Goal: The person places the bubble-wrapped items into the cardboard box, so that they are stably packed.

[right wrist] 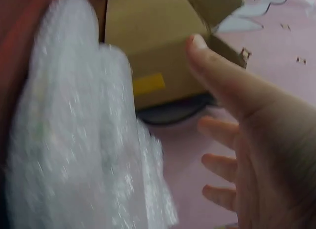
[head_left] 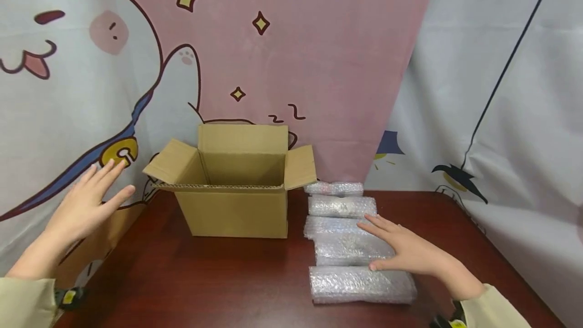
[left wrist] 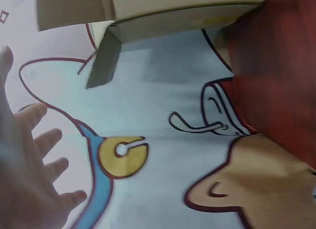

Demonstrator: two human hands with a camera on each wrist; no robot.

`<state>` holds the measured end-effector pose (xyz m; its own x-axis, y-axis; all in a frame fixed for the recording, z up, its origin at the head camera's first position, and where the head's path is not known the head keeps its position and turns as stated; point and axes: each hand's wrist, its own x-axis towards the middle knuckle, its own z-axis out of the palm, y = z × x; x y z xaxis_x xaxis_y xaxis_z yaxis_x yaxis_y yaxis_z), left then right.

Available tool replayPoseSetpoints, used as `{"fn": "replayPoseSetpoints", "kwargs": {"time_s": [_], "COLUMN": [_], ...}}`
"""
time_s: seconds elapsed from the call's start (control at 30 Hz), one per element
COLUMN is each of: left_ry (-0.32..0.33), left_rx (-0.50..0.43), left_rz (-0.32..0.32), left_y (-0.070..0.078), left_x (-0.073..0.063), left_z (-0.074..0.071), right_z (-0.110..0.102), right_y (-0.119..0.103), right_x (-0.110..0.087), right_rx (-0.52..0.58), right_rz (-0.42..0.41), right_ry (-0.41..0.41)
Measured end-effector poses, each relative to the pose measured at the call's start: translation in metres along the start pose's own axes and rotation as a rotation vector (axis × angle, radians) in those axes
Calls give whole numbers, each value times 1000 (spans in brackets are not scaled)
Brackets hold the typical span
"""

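An open cardboard box (head_left: 237, 201) (left wrist: 173, 9) (right wrist: 148, 56) stands upright on the dark red table (head_left: 205, 282), flaps spread. To its right lies a row of several bubble-wrapped packages (head_left: 362, 284) (right wrist: 74, 140). My right hand (head_left: 405, 249) (right wrist: 256, 140) is open, fingers straight, lying over the second-nearest package (head_left: 346, 248); I cannot tell whether it touches it. My left hand (head_left: 86, 201) (left wrist: 29, 174) is open in the air to the left of the box, beyond the table's left edge, with its fingers spread and holding nothing.
A cartoon-printed cloth backdrop (head_left: 319, 65) hangs close behind the table. A brown cardboard piece (head_left: 107, 237) leans at the table's left edge. Bare table surface lies in front of the box.
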<state>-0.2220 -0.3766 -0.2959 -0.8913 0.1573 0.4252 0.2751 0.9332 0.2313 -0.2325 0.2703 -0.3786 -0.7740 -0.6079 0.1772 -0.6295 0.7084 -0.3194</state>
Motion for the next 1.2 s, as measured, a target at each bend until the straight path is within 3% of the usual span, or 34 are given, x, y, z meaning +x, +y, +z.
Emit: {"fn": "replayPoseSetpoints", "kwargs": {"time_s": [0.1,0.2,0.33,0.43,0.6,0.77,0.97,1.2], "left_ry": [3,-50,-201,-314,-431,-509,-534,-576], "left_rx": [-37,-107,-200,-209,-220,-247,-249,-296], "left_rz": [59,77,65,36,-2,4,22,11], "left_y": [9,19,36,46,55,56,56,55], "left_x": [12,25,41,52,67,72,72,69], "left_z": [-9,-17,-25,-28,-23,-11,-4,4], "right_z": [3,6,13,17,21,23,28,33], "right_y": [-10,-18,-27,-33,-36,-32,-26,-22], "right_x": [-4,-5,-7,-8,-8,-9,-9,-10], "right_rx": [-22,-44,-46,-48,-31,-4,15,-36], "right_rz": [-47,-79,-107,-116,-108,-86,-53,-91], "right_ry": [-17,-46,-77,-100,-128,-148,-185,-150]}}
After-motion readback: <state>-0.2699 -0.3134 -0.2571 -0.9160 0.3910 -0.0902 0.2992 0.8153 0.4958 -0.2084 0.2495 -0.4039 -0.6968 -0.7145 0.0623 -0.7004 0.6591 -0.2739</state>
